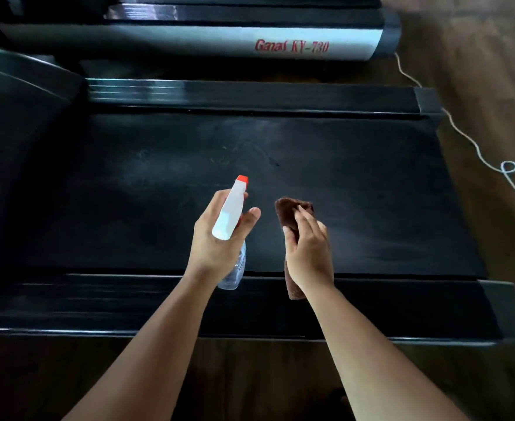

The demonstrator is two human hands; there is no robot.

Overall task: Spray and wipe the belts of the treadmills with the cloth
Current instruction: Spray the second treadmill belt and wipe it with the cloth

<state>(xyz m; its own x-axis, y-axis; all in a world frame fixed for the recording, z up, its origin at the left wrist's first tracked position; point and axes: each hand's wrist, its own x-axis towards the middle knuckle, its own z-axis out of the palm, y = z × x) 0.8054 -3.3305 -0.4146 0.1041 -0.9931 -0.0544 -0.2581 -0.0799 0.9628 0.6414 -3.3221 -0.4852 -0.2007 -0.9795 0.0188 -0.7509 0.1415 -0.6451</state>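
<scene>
Where the wide black treadmill belt spreads between its black side rails, bare matte surface lies open left and right, faintly smeared toward the far rail. Over its near half the left hand grips a clear spray bottle with white head and orange nozzle; apart from it, the right hand clutches a folded brown cloth.

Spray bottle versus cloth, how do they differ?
The spray bottle is rigid, white and clear with a red nozzle; the cloth is soft and brown. The left hand holds the spray bottle; the right hand holds the cloth. Both are over the treadmill belt.
</scene>
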